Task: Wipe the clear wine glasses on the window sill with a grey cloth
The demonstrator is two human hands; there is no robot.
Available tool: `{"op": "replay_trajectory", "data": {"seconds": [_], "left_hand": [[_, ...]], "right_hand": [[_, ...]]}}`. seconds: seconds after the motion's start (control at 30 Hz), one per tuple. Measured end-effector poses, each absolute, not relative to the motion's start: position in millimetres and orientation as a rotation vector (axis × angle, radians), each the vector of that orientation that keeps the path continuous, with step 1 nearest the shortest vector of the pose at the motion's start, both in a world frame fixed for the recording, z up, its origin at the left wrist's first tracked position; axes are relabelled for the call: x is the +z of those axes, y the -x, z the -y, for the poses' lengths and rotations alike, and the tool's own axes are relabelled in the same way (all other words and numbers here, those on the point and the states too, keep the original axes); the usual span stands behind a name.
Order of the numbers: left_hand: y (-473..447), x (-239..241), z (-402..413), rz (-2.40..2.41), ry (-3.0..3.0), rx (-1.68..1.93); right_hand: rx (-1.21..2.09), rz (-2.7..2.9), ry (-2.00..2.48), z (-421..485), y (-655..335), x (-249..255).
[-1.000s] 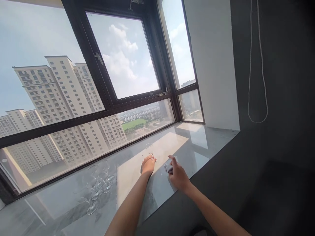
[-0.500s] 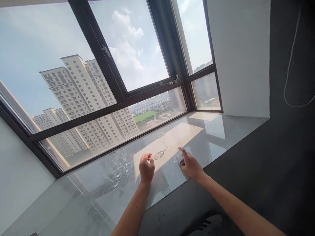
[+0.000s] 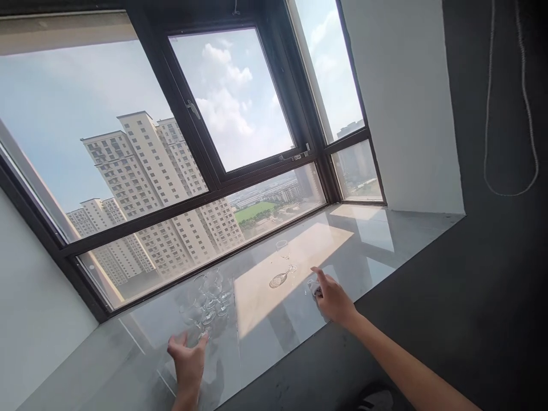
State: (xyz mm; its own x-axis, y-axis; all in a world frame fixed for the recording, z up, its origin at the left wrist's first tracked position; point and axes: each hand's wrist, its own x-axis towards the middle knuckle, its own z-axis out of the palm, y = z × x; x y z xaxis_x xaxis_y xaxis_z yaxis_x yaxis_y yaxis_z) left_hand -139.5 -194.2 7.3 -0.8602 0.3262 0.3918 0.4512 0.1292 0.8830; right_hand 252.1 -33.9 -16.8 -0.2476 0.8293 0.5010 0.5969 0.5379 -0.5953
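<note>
My left hand (image 3: 188,357) is in front of several clear stemmed glasses (image 3: 209,302) grouped on the left of the windowsill. Its thumb and fingers are apart, close to the foot of the nearest glass; I cannot tell whether they touch it. Over the right part of the sill, my right hand (image 3: 336,297) is closed on a crumpled white cloth (image 3: 314,287), with the index finger sticking out. Between the hands and farther back, a single stemmed glass (image 3: 283,249) stands upright in the sunlit patch, casting a shadow toward me.
The glossy grey sill (image 3: 363,268) ends at a front edge running diagonally below my hands. Behind it rises a dark-framed window (image 3: 216,191) with tall buildings outside. A white wall (image 3: 411,114) stands at right, and a cord loop (image 3: 511,194) hangs beyond it.
My left hand has moved left and toward me, from beside the single glass to the grouped glasses. The right hand keeps its hold on the cloth. The view has shifted slightly.
</note>
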Motion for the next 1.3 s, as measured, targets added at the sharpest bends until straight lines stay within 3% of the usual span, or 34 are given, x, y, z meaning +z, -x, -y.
{"op": "replay_trajectory", "data": {"seconds": [0.27, 0.57, 0.77, 1.03, 1.3], "left_hand": [[140, 15, 172, 2.638, 0.812, -1.972], [41, 1, 149, 2.124, 1.998, -1.050], [-29, 11, 79, 1.882, 2.150, -0.727], [-40, 10, 63, 1.540, 2.209, -0.728], [-40, 10, 63, 1.305, 2.386, -0.845]], "right_hand": [[0.406, 1.964, 1.182, 34, -252, -17], [0.376, 1.941, 1.130, 34, -252, -19], [0.274, 1.896, 0.949, 39, -247, -20], [0.168, 2.156, 0.652, 69, -229, 6], [0.373, 1.906, 0.785, 57, -253, 32]]}}
